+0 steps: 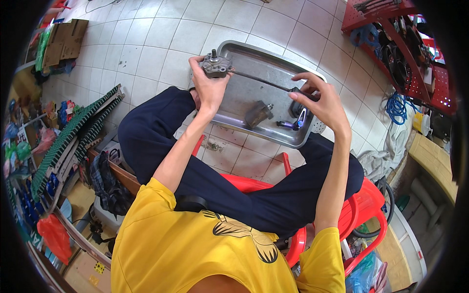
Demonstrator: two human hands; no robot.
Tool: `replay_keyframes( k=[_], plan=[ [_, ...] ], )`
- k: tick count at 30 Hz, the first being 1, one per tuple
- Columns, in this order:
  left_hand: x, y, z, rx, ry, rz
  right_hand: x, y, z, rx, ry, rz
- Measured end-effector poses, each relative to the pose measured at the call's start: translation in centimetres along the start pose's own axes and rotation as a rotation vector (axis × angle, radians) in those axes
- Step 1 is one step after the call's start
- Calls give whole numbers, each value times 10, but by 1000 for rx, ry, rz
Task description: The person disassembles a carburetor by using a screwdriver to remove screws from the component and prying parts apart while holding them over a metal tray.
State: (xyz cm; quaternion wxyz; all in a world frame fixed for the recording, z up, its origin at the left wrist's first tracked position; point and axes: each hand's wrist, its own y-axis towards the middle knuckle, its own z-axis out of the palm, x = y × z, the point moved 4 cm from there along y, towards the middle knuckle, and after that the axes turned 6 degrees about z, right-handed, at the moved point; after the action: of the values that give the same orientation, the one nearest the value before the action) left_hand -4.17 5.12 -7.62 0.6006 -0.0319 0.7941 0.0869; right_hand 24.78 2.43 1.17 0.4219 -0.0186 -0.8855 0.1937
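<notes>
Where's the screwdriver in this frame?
In the head view, the screwdriver slants above the metal tray, its dark handle at the right hand and its tip at the grey metal part in the left hand.

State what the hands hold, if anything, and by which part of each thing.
The left hand grips a grey metal part around its sides; the right hand holds a long-shafted screwdriver by its dark handle.
</notes>
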Motion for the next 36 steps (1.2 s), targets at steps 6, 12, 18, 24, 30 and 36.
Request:
replay_keyframes(
  k=[6, 12, 18, 24, 30, 36],
  plan=[
    [3, 0, 1, -1, -71, -28, 5, -1, -6, 9, -83, 32],
    [7, 0, 1, 9, -38, 10, -1, -2, 4, 80, -153, 10],
    [14, 0, -1, -33, -1, -1, 4, -2, 1, 133, 18, 161],
    [-7, -3, 4, -2, -19, -48, -5, -4, -2, 29, -30, 21],
    [8, -1, 1, -14, 11, -28, 1, -1, 1, -11, -300, 73],
    [21, 1, -3, -67, -91, -52, 4, -6, 1, 59, -49, 159]
  ],
)
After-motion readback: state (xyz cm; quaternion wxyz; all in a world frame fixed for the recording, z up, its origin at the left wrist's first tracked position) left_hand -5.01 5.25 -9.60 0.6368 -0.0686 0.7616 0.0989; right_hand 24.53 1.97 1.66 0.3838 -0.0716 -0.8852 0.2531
